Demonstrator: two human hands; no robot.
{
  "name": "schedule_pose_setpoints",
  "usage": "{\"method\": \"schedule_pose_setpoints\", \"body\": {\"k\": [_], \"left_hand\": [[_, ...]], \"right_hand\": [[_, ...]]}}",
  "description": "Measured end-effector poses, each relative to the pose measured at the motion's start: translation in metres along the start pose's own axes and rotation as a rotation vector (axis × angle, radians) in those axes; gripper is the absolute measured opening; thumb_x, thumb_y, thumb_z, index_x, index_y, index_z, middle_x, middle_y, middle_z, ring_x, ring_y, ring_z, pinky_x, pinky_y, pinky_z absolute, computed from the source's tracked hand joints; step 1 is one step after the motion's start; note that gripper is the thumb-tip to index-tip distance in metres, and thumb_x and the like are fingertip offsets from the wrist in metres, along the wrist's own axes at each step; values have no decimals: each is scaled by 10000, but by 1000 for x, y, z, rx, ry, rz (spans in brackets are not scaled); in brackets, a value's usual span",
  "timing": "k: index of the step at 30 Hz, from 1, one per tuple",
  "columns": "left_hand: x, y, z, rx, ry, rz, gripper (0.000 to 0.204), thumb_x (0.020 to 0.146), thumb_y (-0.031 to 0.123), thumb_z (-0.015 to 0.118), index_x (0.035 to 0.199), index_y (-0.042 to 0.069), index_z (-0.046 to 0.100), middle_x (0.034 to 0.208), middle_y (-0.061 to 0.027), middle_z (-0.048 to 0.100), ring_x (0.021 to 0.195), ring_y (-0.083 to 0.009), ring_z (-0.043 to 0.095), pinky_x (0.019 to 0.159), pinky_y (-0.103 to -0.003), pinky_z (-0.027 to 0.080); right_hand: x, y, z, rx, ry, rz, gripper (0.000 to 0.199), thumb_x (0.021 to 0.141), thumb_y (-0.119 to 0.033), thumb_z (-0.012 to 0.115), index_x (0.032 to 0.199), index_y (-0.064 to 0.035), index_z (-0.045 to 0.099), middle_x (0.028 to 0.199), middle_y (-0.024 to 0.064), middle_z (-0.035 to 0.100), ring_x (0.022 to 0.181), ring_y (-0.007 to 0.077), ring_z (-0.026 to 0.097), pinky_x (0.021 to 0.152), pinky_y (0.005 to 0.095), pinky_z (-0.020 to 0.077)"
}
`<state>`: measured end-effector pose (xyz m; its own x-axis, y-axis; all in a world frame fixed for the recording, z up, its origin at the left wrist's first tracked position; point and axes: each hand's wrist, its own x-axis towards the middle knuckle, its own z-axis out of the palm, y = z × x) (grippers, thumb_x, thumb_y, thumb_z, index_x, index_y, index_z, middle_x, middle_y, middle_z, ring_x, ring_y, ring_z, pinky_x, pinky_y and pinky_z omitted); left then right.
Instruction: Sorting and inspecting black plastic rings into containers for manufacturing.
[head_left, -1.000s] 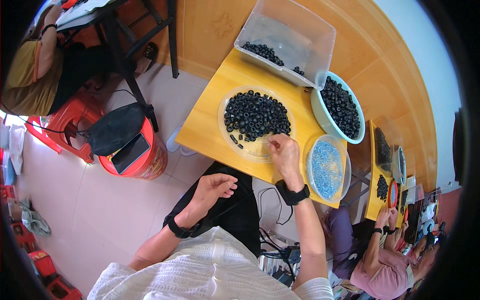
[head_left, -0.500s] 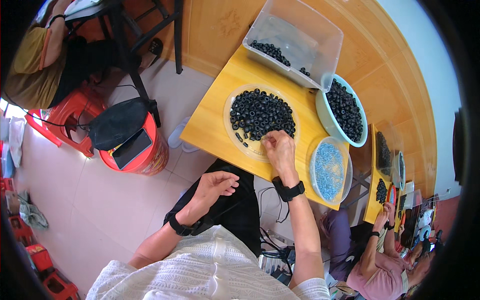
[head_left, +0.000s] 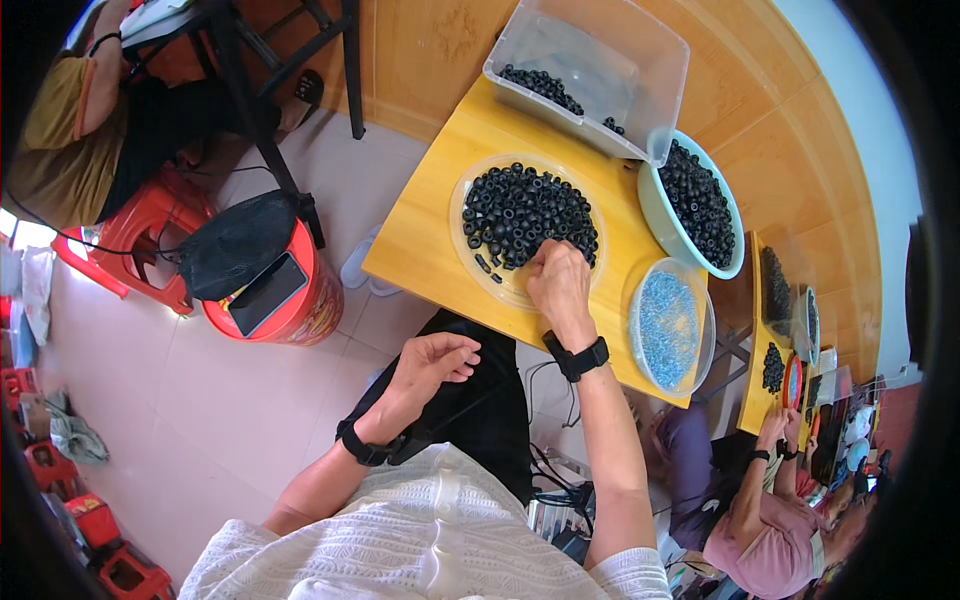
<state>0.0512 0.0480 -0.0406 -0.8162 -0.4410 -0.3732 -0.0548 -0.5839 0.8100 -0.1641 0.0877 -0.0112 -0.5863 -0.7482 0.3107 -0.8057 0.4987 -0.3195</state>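
- Right hand [head_left: 558,283] rests palm-down on the near edge of the clear round tray [head_left: 478,285], fingers curled into the pile of small black rings [head_left: 525,212]; whether a ring is pinched between them cannot be told.
- Left hand [head_left: 432,360] hangs over the lap, off the table, palm up, fingers loosely cupped, holding nothing visible.
- Both wrists carry dark bands.
- Tray sits mid-way on the yellow table [head_left: 420,235], rings heaped toward its far side.
- Just right of the right hand: a clear bowl of light blue bits [head_left: 668,325].
- Beyond that: a pale green bowl [head_left: 652,215] filled with black rings.
- Far edge: a clear plastic bin [head_left: 600,60], a few rings along its bottom.
- Left, on the floor: a red stool [head_left: 280,300] with a black bag and a phone on top.
- Lower right: another person [head_left: 770,520] seated at a neighbouring table.
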Motion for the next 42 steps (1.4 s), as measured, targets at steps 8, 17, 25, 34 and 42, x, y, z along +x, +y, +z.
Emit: {"method": "schedule_pose_setpoints", "body": {"k": [8,17,25,34,42], "left_hand": [[33,33,-9,96,115,169,183,851,105,574,977,-15,631,835,-39,645,712,-84,589,651,-210,484],[91,76,2,790,187,756,141,730,20,620,859,-36,620,748,-132,626,673,-204,620,629,-289,490],[110,62,21,1222,216,857,158,658,30,652,804,25,593,762,-131,570,788,-302,569,692,-402,452],[114,64,35,1458,269,810,136,661,76,647,771,54,572,729,-132,584,724,-325,572,665,-426,427],[98,73,16,574,-30,540,206,741,-45,580,940,5,596,838,-90,632,833,-185,618,750,-298,483]], "right_hand": [[-1,-10,4,-122,-74,49,202,608,18,612,805,28,572,839,198,583,829,354,555,713,408,483],[-1,-6,8,-113,-26,16,197,595,-6,649,772,7,563,822,176,585,820,340,560,704,413,488],[-1,-5,8,-130,-40,36,206,611,-13,661,799,12,581,837,186,593,826,344,570,698,406,498],[-5,-9,5,-149,0,40,199,618,-20,660,797,17,581,836,192,589,814,332,582,661,386,517],[-7,-4,12,-126,27,70,227,607,-46,665,811,10,585,841,190,591,813,346,584,690,392,510]]}}
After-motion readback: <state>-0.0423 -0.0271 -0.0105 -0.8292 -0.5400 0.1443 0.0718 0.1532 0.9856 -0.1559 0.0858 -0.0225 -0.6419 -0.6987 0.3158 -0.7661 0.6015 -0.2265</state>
